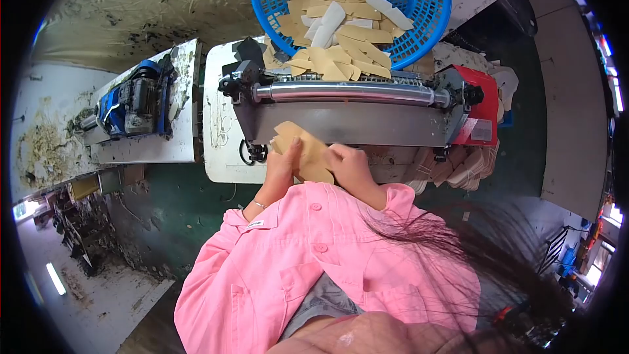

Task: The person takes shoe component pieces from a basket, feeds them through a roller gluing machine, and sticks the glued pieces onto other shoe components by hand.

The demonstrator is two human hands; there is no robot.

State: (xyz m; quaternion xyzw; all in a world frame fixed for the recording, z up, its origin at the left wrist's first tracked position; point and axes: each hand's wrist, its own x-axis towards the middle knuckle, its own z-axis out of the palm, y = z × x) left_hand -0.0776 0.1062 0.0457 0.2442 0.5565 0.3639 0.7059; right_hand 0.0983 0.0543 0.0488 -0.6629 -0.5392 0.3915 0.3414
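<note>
Close to my chest, a small stack of tan insole-shaped sheets (312, 156) is in my hands. My left hand (280, 169) grips its left side, thumb lying across the top sheet. Curled fingers of my right hand (352, 165) pinch the stack's right edge; its fingertips are partly hidden. Just beyond the stack is a roller machine (354, 94) with a shiny metal roller and a sloping grey metal plate (341, 123) facing me. The upper left end of the stack shows several fanned layers.
Behind the roller, a blue plastic basket (429, 33) holds many tan and some white cut pieces, several spilling over its front. A red panel (481, 105) covers the machine's right end. Stacked pinkish pieces (452, 167) lie below it. A blue motor unit (134, 101) stands at left.
</note>
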